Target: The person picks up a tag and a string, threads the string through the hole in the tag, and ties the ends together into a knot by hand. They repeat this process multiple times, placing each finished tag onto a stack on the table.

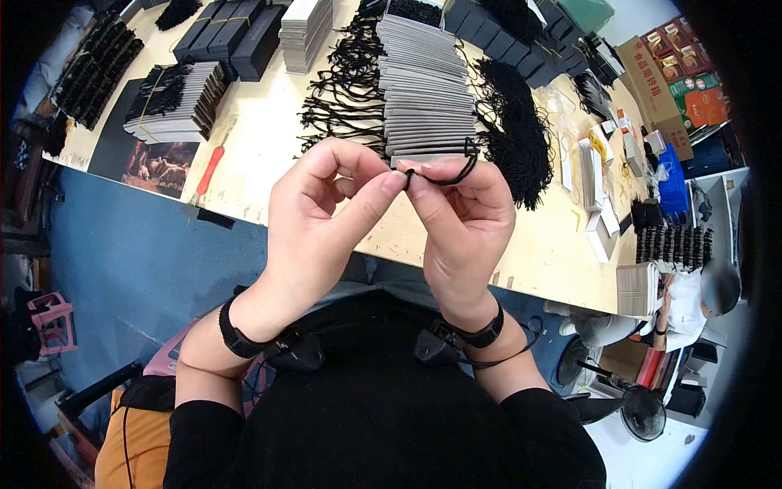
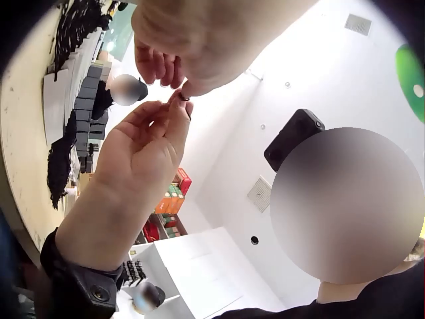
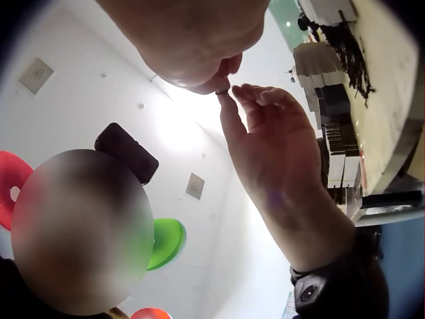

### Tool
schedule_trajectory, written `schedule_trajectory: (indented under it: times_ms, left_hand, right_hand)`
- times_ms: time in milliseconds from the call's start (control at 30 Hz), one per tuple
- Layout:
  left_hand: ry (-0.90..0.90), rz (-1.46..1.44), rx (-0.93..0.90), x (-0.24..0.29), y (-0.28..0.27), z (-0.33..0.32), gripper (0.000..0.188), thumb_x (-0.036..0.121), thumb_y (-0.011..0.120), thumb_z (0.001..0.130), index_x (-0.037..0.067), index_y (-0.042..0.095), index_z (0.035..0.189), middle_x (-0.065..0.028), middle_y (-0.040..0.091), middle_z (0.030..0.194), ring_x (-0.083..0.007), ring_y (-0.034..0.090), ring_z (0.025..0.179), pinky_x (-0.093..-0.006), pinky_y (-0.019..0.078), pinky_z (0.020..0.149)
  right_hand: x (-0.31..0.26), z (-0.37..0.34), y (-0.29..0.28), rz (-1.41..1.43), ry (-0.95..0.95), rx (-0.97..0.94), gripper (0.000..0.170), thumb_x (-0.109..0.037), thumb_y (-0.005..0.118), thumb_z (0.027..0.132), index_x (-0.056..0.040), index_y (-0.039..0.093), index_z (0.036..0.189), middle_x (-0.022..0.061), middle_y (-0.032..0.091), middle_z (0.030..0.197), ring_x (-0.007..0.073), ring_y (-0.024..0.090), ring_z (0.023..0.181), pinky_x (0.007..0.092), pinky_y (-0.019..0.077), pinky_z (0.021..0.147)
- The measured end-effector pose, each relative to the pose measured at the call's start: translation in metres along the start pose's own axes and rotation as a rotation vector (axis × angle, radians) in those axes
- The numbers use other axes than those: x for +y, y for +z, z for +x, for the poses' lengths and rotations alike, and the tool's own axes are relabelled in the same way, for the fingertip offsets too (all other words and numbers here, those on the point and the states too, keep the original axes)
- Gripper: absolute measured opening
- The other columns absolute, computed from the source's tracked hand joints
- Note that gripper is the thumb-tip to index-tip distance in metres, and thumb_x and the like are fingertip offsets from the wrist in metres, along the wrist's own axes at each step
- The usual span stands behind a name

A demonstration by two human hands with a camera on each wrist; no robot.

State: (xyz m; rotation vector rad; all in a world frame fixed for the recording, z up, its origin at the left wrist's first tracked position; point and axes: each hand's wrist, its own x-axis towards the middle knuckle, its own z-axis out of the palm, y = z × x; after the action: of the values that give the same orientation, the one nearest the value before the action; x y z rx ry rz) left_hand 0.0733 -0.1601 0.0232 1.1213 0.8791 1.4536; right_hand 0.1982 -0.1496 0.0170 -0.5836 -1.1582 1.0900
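In front of the body, above the table edge, both hands meet fingertip to fingertip on a thin black cord [image 1: 470,165]. My left hand [image 1: 314,216] pinches it between thumb and forefinger. My right hand [image 1: 466,213] pinches the cord close beside, with a short loop of it curving over the right fingers. A small dark knot or crossing shows between the two thumbs. In the left wrist view the right hand [image 2: 143,149] shows palm side; in the right wrist view the left hand [image 3: 279,143] does. The cord between them is mostly hidden by fingers in both.
Beyond the hands, a long row of grey flat pieces [image 1: 428,90] with black cords lies on the table [image 1: 252,147]. A heap of black cords [image 1: 517,138] is to its right. Bundled pieces [image 1: 183,102], a red-handled tool [image 1: 210,171] and black boxes [image 1: 257,41] lie left.
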Motion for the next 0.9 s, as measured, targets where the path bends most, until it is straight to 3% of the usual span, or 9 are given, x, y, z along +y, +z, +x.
schedule_trajectory:
  times_ms: [100,167,200,300,533,733,800,867,900]
  left_hand:
    - [-0.034,0.019,0.04,0.004,0.002,-0.001,0.01,0.008,0.061,0.081,0.001,0.055,0.086,0.0041,0.053,0.071,-0.0004,0.044,0.061,-0.0143,0.0348,0.055]
    - [-0.011,0.118,-0.009,0.0,-0.005,-0.001,0.01,0.007,0.06,0.082,0.001,0.055,0.086,0.0032,0.052,0.073,-0.0005,0.044,0.063,-0.0144,0.0358,0.056]
    - [-0.013,0.119,-0.009,-0.001,-0.006,0.0,0.01,0.007,0.06,0.082,0.001,0.055,0.086,0.0032,0.052,0.073,-0.0005,0.044,0.063,-0.0144,0.0358,0.056]
    - [0.022,0.051,-0.016,0.002,-0.009,0.0,0.009,0.008,0.058,0.083,0.001,0.054,0.088,0.001,0.053,0.079,-0.003,0.047,0.068,-0.0165,0.0394,0.058]
    - [-0.003,0.04,-0.024,0.004,-0.013,-0.003,0.01,0.009,0.056,0.085,0.001,0.054,0.089,0.0002,0.053,0.083,-0.0048,0.049,0.072,-0.0192,0.0439,0.062]
    - [0.074,0.264,-0.048,0.002,-0.016,-0.006,0.009,0.009,0.055,0.085,0.001,0.053,0.088,0.0002,0.051,0.081,-0.0044,0.048,0.07,-0.0189,0.0433,0.06]
    - [-0.042,0.129,0.001,0.006,-0.014,-0.006,0.008,0.009,0.055,0.085,0.001,0.053,0.086,0.0002,0.051,0.081,-0.0039,0.047,0.068,-0.0182,0.0425,0.059]
    - [-0.05,0.155,0.023,0.007,-0.015,-0.006,0.008,0.009,0.055,0.085,0.001,0.053,0.084,0.0006,0.05,0.079,-0.0034,0.046,0.066,-0.0176,0.0409,0.057]
    - [-0.056,0.179,0.047,0.008,-0.015,-0.005,0.008,0.009,0.055,0.084,0.001,0.053,0.082,0.0009,0.05,0.078,-0.0029,0.045,0.065,-0.0171,0.0393,0.055]
  right_hand:
    - [-0.002,0.002,-0.005,-0.149,0.017,-0.001,0.015,0.008,0.06,0.075,0.0011,0.059,0.088,0.0072,0.061,0.085,0.0117,0.058,0.08,0.024,0.0462,0.076]
    - [-0.005,0.004,-0.008,-0.479,-0.109,-0.097,0.013,0.006,0.062,0.075,0.0018,0.061,0.087,0.0061,0.062,0.08,0.0102,0.058,0.077,0.0224,0.0473,0.071]
    - [-0.006,0.006,-0.009,-0.477,-0.107,-0.095,0.013,0.006,0.062,0.075,0.0018,0.061,0.087,0.0061,0.062,0.08,0.0102,0.058,0.077,0.0224,0.0473,0.071]
    - [-0.01,0.008,-0.01,-0.139,0.171,-0.044,0.01,0.003,0.063,0.075,0.0019,0.061,0.085,0.0081,0.064,0.082,0.0103,0.06,0.072,0.0204,0.0481,0.064]
    - [-0.016,0.007,-0.023,0.055,0.34,-0.067,0.007,-0.002,0.061,0.078,0.0003,0.059,0.085,0.01,0.065,0.081,0.0128,0.062,0.075,0.0211,0.0482,0.063]
    - [-0.016,0.006,-0.025,0.043,0.432,-0.053,0.007,-0.004,0.061,0.079,-0.0005,0.059,0.084,0.0103,0.065,0.078,0.0115,0.062,0.069,0.0201,0.0479,0.06]
    - [-0.02,0.009,-0.027,0.018,0.529,-0.092,0.007,-0.005,0.062,0.079,-0.0007,0.058,0.082,0.0086,0.064,0.076,0.01,0.061,0.066,0.0193,0.0473,0.058]
    - [-0.022,0.009,-0.029,-0.003,0.623,-0.134,0.007,-0.006,0.062,0.079,-0.001,0.058,0.081,0.0069,0.063,0.073,0.0085,0.059,0.063,0.0186,0.0466,0.056]
    - [-0.023,0.007,-0.029,-0.218,0.54,-0.134,0.009,-0.008,0.063,0.079,-0.0006,0.057,0.08,0.005,0.062,0.069,0.0072,0.058,0.06,0.0178,0.0455,0.054]
